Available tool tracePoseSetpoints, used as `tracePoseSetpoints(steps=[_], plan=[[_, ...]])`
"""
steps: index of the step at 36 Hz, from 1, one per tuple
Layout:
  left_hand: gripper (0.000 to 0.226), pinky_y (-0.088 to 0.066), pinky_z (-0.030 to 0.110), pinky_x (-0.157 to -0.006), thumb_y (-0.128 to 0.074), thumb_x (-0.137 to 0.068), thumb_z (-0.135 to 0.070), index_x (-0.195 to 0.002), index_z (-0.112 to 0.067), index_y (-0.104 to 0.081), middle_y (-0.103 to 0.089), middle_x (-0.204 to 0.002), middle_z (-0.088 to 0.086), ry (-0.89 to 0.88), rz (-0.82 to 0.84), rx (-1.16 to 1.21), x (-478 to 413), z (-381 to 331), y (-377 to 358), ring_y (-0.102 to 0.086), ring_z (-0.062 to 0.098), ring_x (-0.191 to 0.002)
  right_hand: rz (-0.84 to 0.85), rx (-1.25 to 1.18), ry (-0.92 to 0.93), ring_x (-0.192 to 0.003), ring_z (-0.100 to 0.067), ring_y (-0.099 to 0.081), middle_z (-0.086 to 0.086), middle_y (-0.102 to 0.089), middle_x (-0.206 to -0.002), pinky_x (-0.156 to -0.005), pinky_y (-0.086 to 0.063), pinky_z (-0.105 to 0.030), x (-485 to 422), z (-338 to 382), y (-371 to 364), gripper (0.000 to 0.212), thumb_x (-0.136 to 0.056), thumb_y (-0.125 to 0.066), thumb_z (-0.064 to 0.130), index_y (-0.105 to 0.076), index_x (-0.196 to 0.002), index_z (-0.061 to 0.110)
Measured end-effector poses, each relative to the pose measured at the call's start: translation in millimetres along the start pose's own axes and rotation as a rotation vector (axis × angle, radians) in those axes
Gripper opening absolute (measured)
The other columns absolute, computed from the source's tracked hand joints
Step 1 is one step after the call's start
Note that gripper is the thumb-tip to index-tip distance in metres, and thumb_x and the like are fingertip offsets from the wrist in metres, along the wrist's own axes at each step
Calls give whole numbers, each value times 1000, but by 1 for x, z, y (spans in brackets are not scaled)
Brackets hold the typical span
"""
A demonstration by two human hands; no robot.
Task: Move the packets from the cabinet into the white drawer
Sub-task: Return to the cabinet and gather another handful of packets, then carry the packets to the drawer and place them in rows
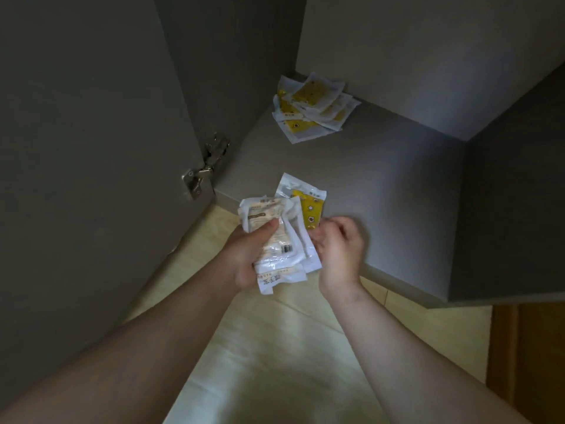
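Note:
My left hand (244,255) grips a stack of white and beige packets (276,237) just in front of the cabinet shelf's front edge, thumb pressed on top. My right hand (337,243) holds the right side of the same stack, fingers curled round a yellow and white packet (310,206) at the back of it. A loose pile of several yellow and white packets (312,107) lies at the back left corner of the grey cabinet shelf (382,179). No white drawer is in view.
The grey cabinet door (91,148) stands open on the left, with a metal hinge (203,166) by the shelf corner. A grey cabinet side wall (513,209) rises on the right. Pale tiled floor (275,347) lies below my arms.

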State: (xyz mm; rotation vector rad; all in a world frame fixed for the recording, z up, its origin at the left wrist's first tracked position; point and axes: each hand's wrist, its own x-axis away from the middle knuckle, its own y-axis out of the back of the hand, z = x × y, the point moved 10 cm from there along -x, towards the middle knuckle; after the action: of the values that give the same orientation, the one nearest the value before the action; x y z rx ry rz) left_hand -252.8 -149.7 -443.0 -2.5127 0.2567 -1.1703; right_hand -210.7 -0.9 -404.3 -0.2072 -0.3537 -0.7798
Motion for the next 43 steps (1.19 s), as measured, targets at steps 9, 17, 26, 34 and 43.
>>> tracePoseSetpoints(steps=[9,17,26,34,43], plan=[[17,-59,35,-66,-60,-89,-16,-106,-14,-63,-72,-91,7,-35,107,-113,14,-21,2,-71,21,-77,28,137,-163,-68,-21,-68,-7,-70,-79,-69,-57,-36,-4,-17,-20,23,-77,-76,18,-62,-89,3],[14,-59,33,-63,-57,-92,-16,-104,-14,-62,-73,-81,4,-59,21,-143,95,-44,-2,-71,18,-70,194,2,-437,-84,-37,-64,-27,-63,-92,-75,-52,-44,73,13,-49,31,-78,-68,7,-59,-102,-11],[9,-59,32,-58,-52,-95,-16,-96,-15,-61,-73,-74,0,9,4,-113,238,-92,-53,-70,15,-65,86,-50,-525,-58,-17,-64,-11,-67,-77,-61,-55,-25,175,136,-10,34,-79,-64,-11,-57,-96,18],[24,-59,31,-64,-54,-94,-16,-117,-11,-56,-70,-96,7,27,-86,-138,391,-170,-86,-71,17,-76,190,31,-484,-92,-22,-66,5,-64,-94,-90,-53,-41,270,287,-11,65,-83,-58,-13,-40,-139,16],[26,-57,37,-74,-52,-95,-27,-116,-12,-58,-70,-97,9,-98,-282,-21,530,-237,-88,-68,24,-82,480,281,-237,-105,-13,-63,-2,-64,-117,-99,-47,-32,364,420,-47,64,-90,-51,-6,-30,-140,28]])
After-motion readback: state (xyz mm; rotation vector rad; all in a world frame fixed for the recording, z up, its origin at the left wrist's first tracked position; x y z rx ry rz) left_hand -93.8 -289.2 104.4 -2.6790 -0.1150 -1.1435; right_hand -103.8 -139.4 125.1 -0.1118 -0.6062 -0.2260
